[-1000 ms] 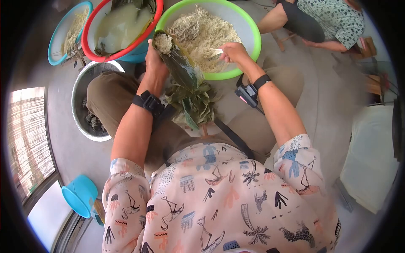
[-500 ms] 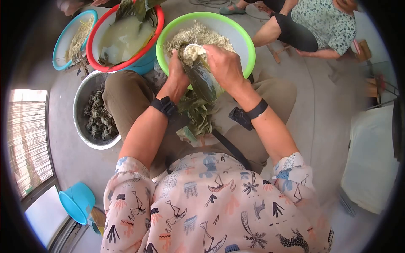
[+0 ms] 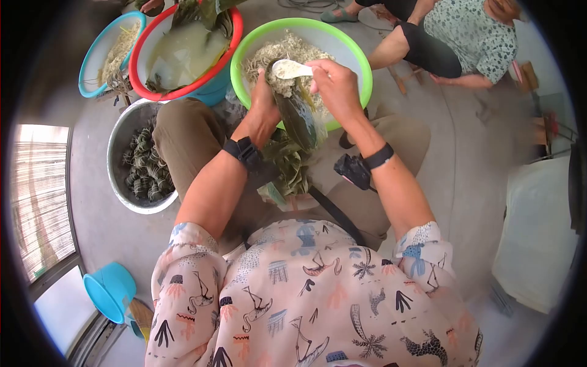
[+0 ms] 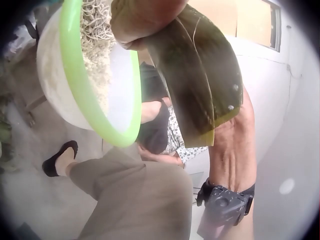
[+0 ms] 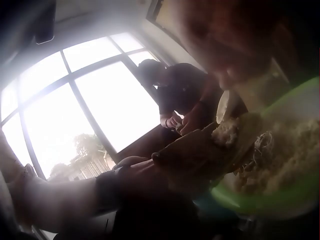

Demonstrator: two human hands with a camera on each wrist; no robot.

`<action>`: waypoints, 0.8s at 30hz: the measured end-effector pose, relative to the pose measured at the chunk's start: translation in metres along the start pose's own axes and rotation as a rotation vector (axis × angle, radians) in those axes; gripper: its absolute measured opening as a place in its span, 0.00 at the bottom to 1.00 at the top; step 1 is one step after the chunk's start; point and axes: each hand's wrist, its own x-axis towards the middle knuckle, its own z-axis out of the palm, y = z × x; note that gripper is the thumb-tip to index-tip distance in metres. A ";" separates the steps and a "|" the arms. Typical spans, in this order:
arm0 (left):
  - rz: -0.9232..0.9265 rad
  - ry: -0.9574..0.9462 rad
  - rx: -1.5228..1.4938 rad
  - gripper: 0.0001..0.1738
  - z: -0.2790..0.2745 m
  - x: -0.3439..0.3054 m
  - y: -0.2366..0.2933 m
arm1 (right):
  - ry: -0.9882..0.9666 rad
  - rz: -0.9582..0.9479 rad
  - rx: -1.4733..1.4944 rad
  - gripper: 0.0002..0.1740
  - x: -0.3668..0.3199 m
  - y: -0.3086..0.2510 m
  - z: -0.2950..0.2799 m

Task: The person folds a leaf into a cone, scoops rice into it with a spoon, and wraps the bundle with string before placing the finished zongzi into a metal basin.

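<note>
Grey concrete floor shows in the head view, with one lime-rimmed white basin at twelve o'clock; at its six o'clock the left hand grips a long dark-green leaf wrap, leaf count unclear. The right hand grips one white spoon.

Left wrist: the leaf wrap hangs from the left hand.

Right wrist: one pale grainy clump sits at the wrap.

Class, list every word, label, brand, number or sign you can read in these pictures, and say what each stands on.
None can be read.
Shirt: printed animals and palm trees, no readable words.
Spoon and green-rimmed bowl: no writing seen.
Blue bucket: a small patch on its side, too small to tell whether it bears writing.
Wrist camera: pale marks, too blurred to read.
</note>
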 end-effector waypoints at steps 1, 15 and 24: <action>-0.002 -0.003 0.001 0.33 0.001 -0.001 -0.001 | -0.033 0.029 -0.015 0.14 0.002 0.002 0.003; 0.067 -0.001 -0.074 0.34 -0.002 0.006 -0.002 | 0.010 -0.528 -0.510 0.10 -0.016 -0.010 -0.008; 0.031 -0.067 -0.055 0.23 0.000 0.002 -0.003 | 0.108 -0.534 -0.481 0.09 -0.008 -0.002 -0.010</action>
